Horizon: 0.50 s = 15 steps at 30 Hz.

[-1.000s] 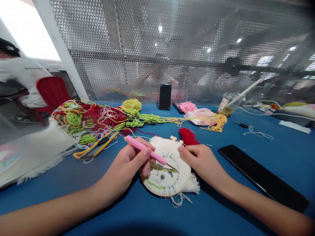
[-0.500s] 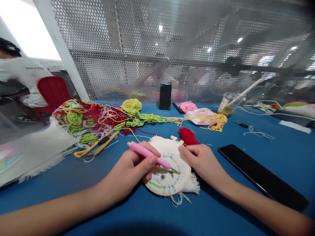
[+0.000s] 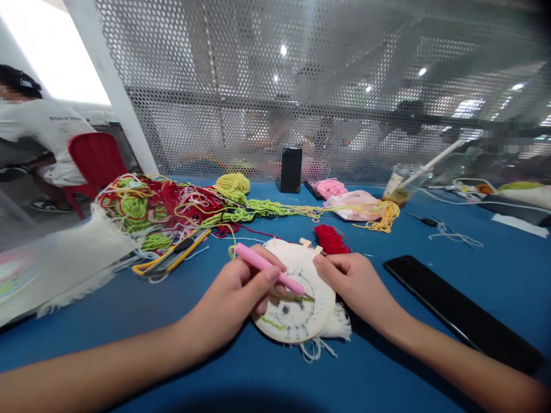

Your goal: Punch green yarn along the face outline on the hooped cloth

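My left hand (image 3: 247,284) is closed around a pink punch needle (image 3: 271,268), its metal tip pointing down and right at the cloth. Green yarn runs from the back end of its handle. Beneath it lies a round embroidery hoop (image 3: 297,337) with white cloth (image 3: 321,287) stretched in it, dark drawn lines and a short row of green stitches (image 3: 274,323) on its lower left. My right hand (image 3: 344,275) grips the hoop's upper right rim beside the wooden screw clamp; its lower fingers are hidden. How deep the tip sits in the cloth is hard to tell.
Tangled yarn (image 3: 167,203) and a yellow utility knife (image 3: 172,253) lie at left. Behind the hoop are red yarn (image 3: 331,240) and an upright phone (image 3: 291,170). A black phone-like slab (image 3: 456,310) and a drink cup (image 3: 398,183) are at right. Someone sits far left.
My left hand has tilted the punch needle steeper, its back end swinging right, and less of the metal tip shows. My right hand keeps its grip on the hoop. The view has shifted slightly.
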Each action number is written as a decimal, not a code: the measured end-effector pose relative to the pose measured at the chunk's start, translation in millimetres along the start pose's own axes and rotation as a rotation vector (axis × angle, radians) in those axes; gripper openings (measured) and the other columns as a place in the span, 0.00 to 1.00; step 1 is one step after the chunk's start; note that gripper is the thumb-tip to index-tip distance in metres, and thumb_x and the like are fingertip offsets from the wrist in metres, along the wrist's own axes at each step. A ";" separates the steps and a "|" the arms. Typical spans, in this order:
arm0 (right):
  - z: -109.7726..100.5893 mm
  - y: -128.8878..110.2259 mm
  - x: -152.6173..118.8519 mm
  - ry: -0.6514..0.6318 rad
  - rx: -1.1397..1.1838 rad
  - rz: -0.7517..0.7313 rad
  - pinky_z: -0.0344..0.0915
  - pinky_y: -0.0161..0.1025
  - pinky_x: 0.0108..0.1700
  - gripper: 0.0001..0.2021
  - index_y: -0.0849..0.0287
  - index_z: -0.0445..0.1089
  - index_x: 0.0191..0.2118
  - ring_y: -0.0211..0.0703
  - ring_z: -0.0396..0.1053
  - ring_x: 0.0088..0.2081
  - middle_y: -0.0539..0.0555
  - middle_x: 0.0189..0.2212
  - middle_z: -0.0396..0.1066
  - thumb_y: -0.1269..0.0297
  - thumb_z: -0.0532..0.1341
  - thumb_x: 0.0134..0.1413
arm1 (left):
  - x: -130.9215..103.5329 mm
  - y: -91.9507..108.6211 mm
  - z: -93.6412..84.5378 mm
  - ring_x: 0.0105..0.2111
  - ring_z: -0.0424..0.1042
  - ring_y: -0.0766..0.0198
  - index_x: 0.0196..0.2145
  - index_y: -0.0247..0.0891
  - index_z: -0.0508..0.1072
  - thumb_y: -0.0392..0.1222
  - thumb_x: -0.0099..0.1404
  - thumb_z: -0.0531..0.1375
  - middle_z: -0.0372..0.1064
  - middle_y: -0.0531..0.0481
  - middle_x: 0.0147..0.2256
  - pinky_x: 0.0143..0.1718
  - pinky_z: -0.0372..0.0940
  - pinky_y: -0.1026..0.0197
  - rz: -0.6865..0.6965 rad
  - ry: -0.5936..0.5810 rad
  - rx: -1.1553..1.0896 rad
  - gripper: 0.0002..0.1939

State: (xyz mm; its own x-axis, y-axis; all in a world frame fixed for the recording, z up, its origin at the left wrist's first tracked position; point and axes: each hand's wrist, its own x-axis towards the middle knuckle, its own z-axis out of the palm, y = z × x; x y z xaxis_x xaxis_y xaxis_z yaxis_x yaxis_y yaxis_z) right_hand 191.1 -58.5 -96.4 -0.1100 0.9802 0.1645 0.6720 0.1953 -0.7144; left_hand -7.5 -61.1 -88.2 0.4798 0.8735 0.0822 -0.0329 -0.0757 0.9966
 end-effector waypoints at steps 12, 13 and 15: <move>1.2 1.7 -0.8 -0.002 0.016 -0.011 0.38 0.33 0.19 0.18 0.58 0.42 0.17 0.31 0.40 0.19 0.45 0.16 0.40 0.59 0.48 0.53 | 1.6 -1.6 -2.7 0.15 0.56 0.72 0.33 0.36 0.61 0.46 0.63 0.50 0.57 0.58 0.14 0.19 0.54 0.67 0.037 0.062 -0.153 0.10; 1.2 1.3 -0.8 -0.001 0.017 -0.012 0.38 0.33 0.19 0.18 0.58 0.42 0.17 0.31 0.40 0.19 0.46 0.16 0.40 0.59 0.48 0.53 | 1.3 -1.3 -2.8 0.15 0.56 0.72 0.33 0.36 0.61 0.46 0.63 0.50 0.56 0.58 0.14 0.19 0.54 0.67 0.033 0.060 -0.151 0.10; 1.0 0.7 -0.9 0.005 0.013 -0.013 0.38 0.33 0.20 0.18 0.58 0.42 0.18 0.31 0.40 0.19 0.46 0.16 0.40 0.59 0.48 0.53 | 0.5 -0.7 -2.9 0.16 0.56 0.71 0.33 0.36 0.61 0.46 0.63 0.50 0.56 0.58 0.14 0.19 0.54 0.67 0.020 0.053 -0.143 0.10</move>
State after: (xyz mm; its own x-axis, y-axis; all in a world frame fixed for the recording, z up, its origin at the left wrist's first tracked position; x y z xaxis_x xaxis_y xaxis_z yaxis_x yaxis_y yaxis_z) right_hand 190.9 -59.2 -97.7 -0.1153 0.9775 0.1769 0.6608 0.2084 -0.7210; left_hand -9.7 -59.2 -88.8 0.4313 0.8968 0.0986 -0.1681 -0.0275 0.9854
